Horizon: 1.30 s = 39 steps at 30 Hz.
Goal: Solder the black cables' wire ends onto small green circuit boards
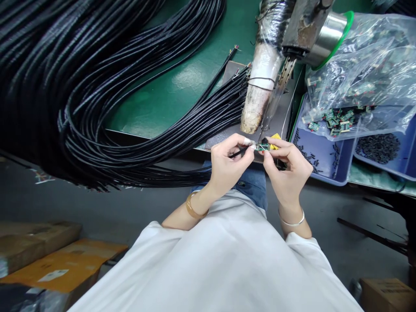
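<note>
My left hand (231,162) pinches the end of a black cable (239,152) between thumb and forefinger. Thumb and fingers of my right hand (287,167) close on a small green circuit board (262,146). Board and cable end meet between my fingertips, at the table's front edge; whether the wires are joined to it I cannot make out. Just beyond my fingertips a soldering iron (270,110) points down towards the board. Beside the right fingers shows a yellow piece (275,141), and a thin solder wire (289,110) hangs near it.
A thick bundle of black cables (130,138) spreads over the left of the green table (185,82). A wrapped post (256,95) and a solder spool (328,39) stand ahead. On the right, a plastic bag of circuit boards (364,78) lies over blue trays (342,173) with small black parts.
</note>
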Tool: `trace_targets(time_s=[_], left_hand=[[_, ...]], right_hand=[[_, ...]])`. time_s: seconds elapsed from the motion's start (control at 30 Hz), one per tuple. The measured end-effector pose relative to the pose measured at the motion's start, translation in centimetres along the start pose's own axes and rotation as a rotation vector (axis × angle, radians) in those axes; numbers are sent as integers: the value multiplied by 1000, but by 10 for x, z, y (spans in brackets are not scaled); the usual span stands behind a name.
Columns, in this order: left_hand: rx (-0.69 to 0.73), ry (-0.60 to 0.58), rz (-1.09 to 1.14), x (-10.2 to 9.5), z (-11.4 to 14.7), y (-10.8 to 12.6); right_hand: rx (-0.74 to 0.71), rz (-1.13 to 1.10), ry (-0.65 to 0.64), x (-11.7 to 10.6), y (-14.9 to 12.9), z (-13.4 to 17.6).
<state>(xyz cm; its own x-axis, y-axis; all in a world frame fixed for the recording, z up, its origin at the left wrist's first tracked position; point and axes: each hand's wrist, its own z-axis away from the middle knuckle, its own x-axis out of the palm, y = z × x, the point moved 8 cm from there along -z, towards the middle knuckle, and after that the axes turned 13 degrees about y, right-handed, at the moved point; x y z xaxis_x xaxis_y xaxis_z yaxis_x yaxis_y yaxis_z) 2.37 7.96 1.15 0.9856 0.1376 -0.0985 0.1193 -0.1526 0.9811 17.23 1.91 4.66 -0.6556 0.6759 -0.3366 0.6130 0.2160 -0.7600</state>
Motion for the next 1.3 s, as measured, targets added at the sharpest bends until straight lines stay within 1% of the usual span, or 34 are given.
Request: trace_targets(time_s=[0.13, 0.33, 0.67, 0.93, 1.07, 1.23, 1.3], left_hand=[[103, 42, 3, -4, 2, 8], [209, 43, 17, -5, 2, 12], [197, 24, 16, -5, -1, 17], [109, -39, -17, -2, -1, 8], [135, -17, -37, -2, -1, 10], [239, 20, -45, -5, 0, 22], [256, 18, -39, -5, 0, 25]], right_hand=[[-64, 16, 5, 0, -8, -4], [-141, 58, 9, 0, -15, -6], [-63, 1, -13, -3, -14, 0], [-123, 60, -30, -1, -12, 0], [-125, 70, -14, 1, -10, -3], [-142, 69, 6, 0, -15, -6], [-129, 67, 8, -1, -16, -6]])
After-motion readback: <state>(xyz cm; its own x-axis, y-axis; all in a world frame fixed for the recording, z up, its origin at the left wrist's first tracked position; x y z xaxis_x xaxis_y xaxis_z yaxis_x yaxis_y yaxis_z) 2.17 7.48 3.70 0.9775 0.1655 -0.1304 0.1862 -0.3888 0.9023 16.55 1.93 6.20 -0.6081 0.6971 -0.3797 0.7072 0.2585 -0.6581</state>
